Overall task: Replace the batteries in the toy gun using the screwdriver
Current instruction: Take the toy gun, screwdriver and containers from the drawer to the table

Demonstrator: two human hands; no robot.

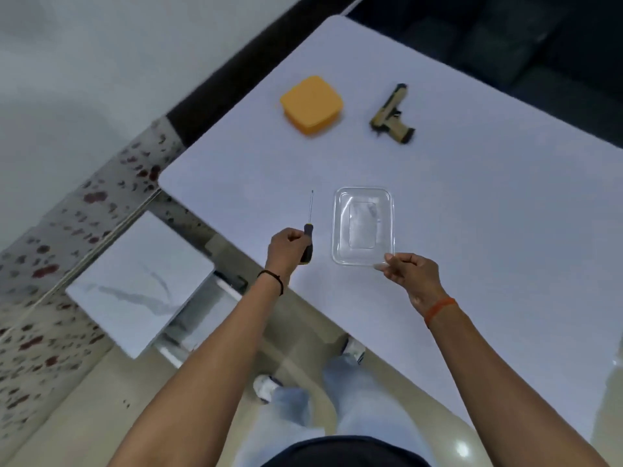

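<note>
A tan and black toy gun [392, 116] lies on the white table [472, 230] at the far side, away from both hands. My left hand [287, 247] grips the black and yellow handle of a screwdriver [308, 230], whose thin shaft points away from me over the table. My right hand [408, 269] pinches the near right corner of a clear plastic tray [363, 225] that sits on the table between the hands. The tray looks empty. No batteries are visible.
An orange lidded box [312, 104] sits at the far left of the table, left of the gun. A white marbled stool [141, 284] stands on the floor to the left. My legs and shoes are below the table's near edge.
</note>
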